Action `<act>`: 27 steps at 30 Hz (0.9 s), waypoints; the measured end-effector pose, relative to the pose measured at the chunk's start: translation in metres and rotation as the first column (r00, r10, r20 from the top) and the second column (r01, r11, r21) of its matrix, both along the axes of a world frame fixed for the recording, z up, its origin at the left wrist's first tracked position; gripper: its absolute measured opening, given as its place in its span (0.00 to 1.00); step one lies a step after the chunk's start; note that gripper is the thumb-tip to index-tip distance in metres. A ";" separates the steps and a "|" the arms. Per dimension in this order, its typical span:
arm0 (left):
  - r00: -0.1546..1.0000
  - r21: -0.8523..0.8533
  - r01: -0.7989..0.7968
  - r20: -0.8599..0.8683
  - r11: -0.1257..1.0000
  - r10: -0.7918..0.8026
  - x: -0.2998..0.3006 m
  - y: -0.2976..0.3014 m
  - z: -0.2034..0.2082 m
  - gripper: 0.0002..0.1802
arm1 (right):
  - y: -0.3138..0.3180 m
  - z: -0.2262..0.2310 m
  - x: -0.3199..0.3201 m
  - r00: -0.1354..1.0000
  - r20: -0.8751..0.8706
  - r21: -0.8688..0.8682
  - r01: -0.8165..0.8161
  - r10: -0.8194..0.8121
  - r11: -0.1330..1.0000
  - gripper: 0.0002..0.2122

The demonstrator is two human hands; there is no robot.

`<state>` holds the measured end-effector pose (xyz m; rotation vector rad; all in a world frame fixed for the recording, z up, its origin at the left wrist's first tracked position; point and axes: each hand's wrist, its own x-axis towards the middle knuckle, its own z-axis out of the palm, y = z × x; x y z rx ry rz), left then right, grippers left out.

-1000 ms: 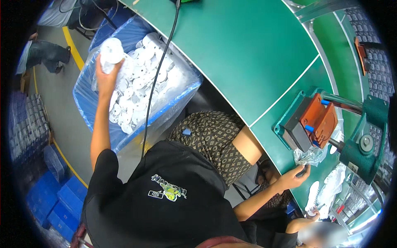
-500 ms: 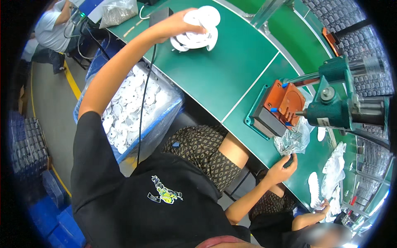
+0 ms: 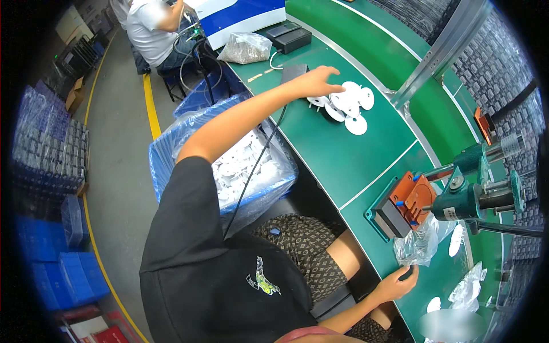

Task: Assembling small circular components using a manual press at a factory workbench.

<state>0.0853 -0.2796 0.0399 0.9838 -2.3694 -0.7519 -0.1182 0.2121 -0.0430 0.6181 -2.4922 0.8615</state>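
Note:
Above a loose pile of flat white plastic discs (image 3: 355, 124) on the green table, my left hand (image 3: 315, 83) is open, thumb and fingers stretched apart and nothing in them. Several discs overlap one another, and some show small holes and short pins. Further right, my right hand (image 3: 397, 284) sits at the table edge with its fingers curled together. Its fingertips are at the edge of a clear plastic bag (image 3: 413, 250); whatever they hold is too small to make out. Beside the bag stands a green hand press with an orange fixture (image 3: 416, 199).
A blue bin (image 3: 246, 203) lined with plastic, full of white discs, stands left of the table. A black cable (image 3: 255, 169) hangs across it. A bag of small parts (image 3: 246, 48) and a black box (image 3: 293, 39) lie at the far left. A person sits beyond.
My left hand has let go of the white discs, which now lie spread on the table. My right hand stays by the bag, fingers still curled. The whole view has shifted.

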 end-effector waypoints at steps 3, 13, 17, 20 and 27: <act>0.852 -0.096 0.018 -0.520 0.995 -0.065 0.062 0.009 -0.014 0.20 | 0.004 -0.004 -0.004 0.999 -0.018 -0.004 -0.039 0.039 0.999 0.17; 0.725 0.121 -0.683 0.228 0.720 0.650 0.301 0.092 -0.332 0.58 | -0.002 -0.014 -0.011 0.996 -0.037 0.061 0.080 -0.078 0.995 0.15; 0.711 0.156 -0.666 0.427 0.730 0.558 0.279 0.079 -0.389 0.69 | -0.002 -0.008 -0.008 0.997 -0.014 0.101 0.071 -0.070 0.992 0.14; 0.482 0.255 -0.875 0.407 0.411 0.776 0.253 0.048 -0.389 0.66 | -0.002 -0.003 -0.006 0.997 0.002 0.086 0.082 -0.083 0.993 0.14; 0.557 -0.041 -0.801 0.313 0.597 0.769 0.224 0.067 -0.409 0.50 | -0.009 0.002 -0.004 0.997 0.038 0.022 0.066 -0.067 0.998 0.13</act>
